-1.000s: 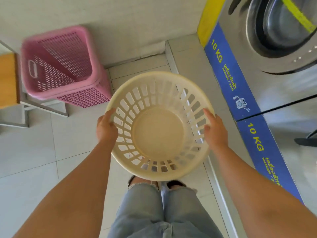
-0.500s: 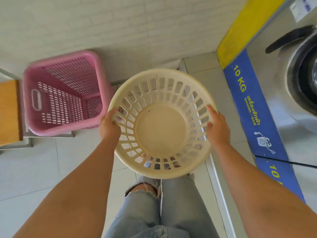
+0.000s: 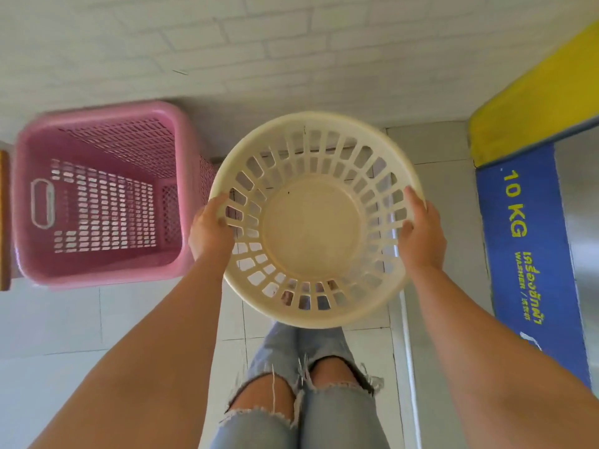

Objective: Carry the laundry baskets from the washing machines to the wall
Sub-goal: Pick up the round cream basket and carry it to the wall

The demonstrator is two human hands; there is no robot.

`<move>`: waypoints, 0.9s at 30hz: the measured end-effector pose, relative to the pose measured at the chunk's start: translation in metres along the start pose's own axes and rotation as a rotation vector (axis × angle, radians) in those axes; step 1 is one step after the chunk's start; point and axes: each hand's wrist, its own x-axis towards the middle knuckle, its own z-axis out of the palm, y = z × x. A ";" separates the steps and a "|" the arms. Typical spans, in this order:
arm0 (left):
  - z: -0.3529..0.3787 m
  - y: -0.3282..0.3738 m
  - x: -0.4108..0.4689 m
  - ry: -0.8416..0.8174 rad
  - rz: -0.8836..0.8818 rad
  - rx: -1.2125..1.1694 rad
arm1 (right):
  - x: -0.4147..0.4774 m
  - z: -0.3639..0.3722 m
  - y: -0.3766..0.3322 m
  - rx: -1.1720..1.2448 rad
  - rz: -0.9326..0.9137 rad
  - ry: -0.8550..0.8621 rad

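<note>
I hold a round cream laundry basket (image 3: 311,228) in the air in front of me, empty, its opening facing up. My left hand (image 3: 209,230) grips its left rim and my right hand (image 3: 421,231) grips its right rim. A square pink laundry basket (image 3: 100,196) stands on the floor against the white brick wall (image 3: 227,50), just left of the cream one. It is empty too.
The blue and yellow front of a washing machine (image 3: 531,241) marked 10 KG runs along the right. A raised tiled step (image 3: 434,150) lies at its foot. A wooden edge (image 3: 4,218) shows at the far left. My legs in torn jeans (image 3: 304,384) are below the basket.
I have moved closer to the wall with the cream basket; the wall and the pink basket now sit lower and larger in view, and the washer door has left the frame.
</note>
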 end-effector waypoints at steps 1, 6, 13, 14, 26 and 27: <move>0.009 -0.002 0.012 0.007 0.010 -0.020 | 0.012 0.008 -0.001 -0.002 -0.011 0.001; 0.056 -0.007 0.075 0.044 -0.053 -0.039 | 0.072 0.062 -0.003 -0.023 -0.037 0.024; 0.116 -0.030 0.151 0.041 -0.158 -0.138 | 0.136 0.145 0.016 -0.076 -0.105 -0.002; 0.124 -0.035 0.161 0.023 -0.175 -0.166 | 0.144 0.156 0.019 -0.078 -0.118 -0.005; 0.177 -0.088 0.219 -0.162 -0.097 -0.232 | 0.187 0.230 0.043 -0.044 -0.149 -0.076; 0.178 -0.087 0.221 -0.170 -0.088 -0.212 | 0.190 0.232 0.044 -0.036 -0.130 -0.104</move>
